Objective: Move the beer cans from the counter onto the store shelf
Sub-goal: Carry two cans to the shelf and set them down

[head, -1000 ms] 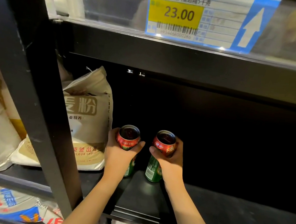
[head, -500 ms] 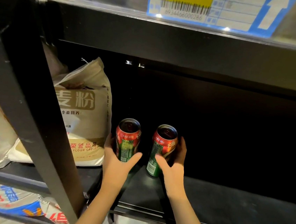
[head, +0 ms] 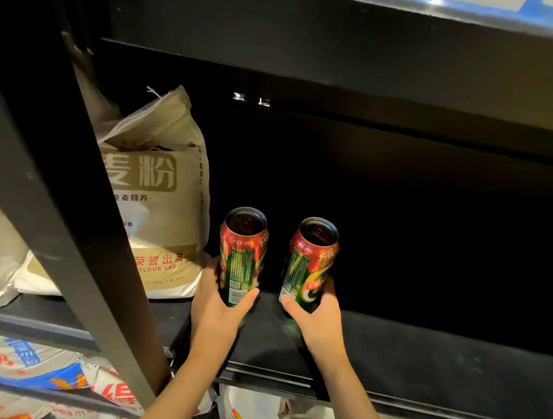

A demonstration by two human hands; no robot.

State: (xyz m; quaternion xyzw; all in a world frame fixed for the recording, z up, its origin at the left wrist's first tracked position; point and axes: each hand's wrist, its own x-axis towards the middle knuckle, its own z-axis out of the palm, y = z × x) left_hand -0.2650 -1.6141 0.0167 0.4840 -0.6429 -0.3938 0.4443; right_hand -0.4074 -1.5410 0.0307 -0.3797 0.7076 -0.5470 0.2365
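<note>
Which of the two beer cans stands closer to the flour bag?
The can in the left hand: this left can stands right beside the flour bag. The right can, held by the right hand, stands farther along the shelf.

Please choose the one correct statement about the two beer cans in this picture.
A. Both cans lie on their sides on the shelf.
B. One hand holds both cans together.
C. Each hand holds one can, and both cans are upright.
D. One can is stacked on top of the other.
C: the left hand grips the left can and the right hand grips the right can, both upright and apart, beside the flour bag.
</note>
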